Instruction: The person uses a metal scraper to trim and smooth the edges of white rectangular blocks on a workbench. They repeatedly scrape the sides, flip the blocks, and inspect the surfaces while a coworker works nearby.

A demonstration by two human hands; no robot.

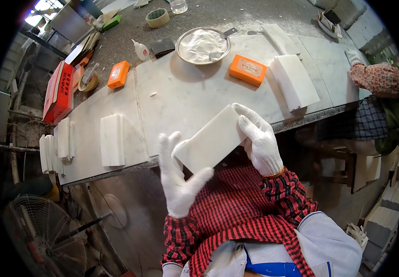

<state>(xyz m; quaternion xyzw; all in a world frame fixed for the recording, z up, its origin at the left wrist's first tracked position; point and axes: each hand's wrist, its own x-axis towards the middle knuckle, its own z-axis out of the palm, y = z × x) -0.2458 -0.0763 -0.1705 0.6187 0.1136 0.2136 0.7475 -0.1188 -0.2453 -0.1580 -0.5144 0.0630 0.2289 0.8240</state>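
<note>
Both of my hands wear white knitted gloves. My right hand (pixel 259 138) grips a flat white stone tile (pixel 213 138) by its upper right end, with the thumb across the face and the fingers behind. The tile is tilted above my lap, just off the table's front edge. Around the tile's lower left end, my left hand (pixel 178 177) is spread, its thumb and fingers wide apart. One of its fingertips seems to meet the tile's left edge; whether it bears any weight I cannot tell. Beyond the tile, a metal bowl of white paste (pixel 202 45) stands on the tabletop.
Stacked white tiles (pixel 111 140) stand left, and a larger stack (pixel 294 83) stands right. Orange boxes (pixel 248 70), a red box (pixel 58 92), a squeeze bottle (pixel 141 50) and a tape roll (pixel 157 17) lie around. A co-worker's sleeve (pixel 377 78) is at right. A fan (pixel 47 240) stands lower left.
</note>
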